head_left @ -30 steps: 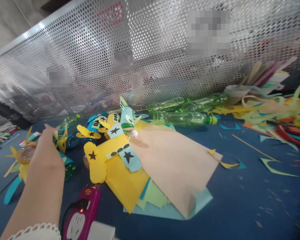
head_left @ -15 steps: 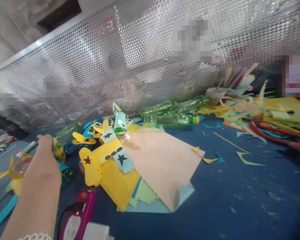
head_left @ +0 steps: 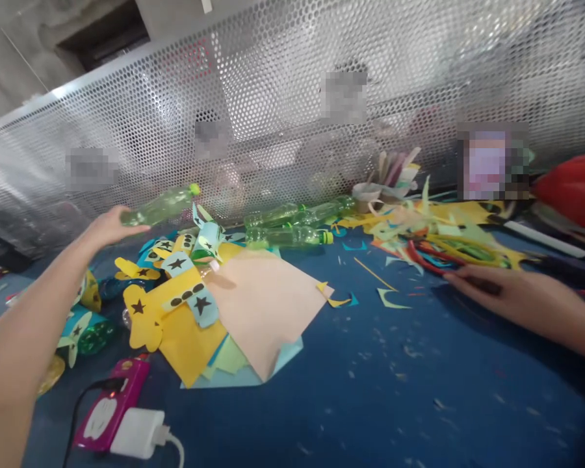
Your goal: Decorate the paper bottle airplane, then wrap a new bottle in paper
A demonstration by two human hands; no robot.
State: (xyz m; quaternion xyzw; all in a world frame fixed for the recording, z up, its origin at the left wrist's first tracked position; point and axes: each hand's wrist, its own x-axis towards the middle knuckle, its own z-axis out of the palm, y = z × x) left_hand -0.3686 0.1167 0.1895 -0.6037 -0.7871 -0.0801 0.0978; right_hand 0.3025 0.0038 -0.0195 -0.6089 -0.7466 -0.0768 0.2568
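Observation:
My left hand (head_left: 112,226) grips a clear green plastic bottle (head_left: 163,208) with a green cap, holding it tilted above the table. Below it are paper-decorated bottles; one (head_left: 207,239) wears light blue paper with stars, another (head_left: 95,335) lies at the left. Yellow cut-outs with black stars (head_left: 143,318) rest on a stack of coloured paper, a peach sheet (head_left: 268,299) on top. At the right, my right hand (head_left: 487,292) lies low, its fingers closed beside a red curved strip (head_left: 419,259). Whatever its fingers hold is hidden.
More green bottles (head_left: 290,236) lie against the perforated metal panel (head_left: 273,84). A cup of sticks (head_left: 368,195) and paper scraps (head_left: 394,224) sit back right. A purple power bank (head_left: 112,403) and white charger (head_left: 139,432) with cables occupy the front left. A red object (head_left: 572,192) stands far right.
My left hand has raised the green bottle off the table, up and to the right. The view has turned right, and more of my right hand shows, further left along the strips.

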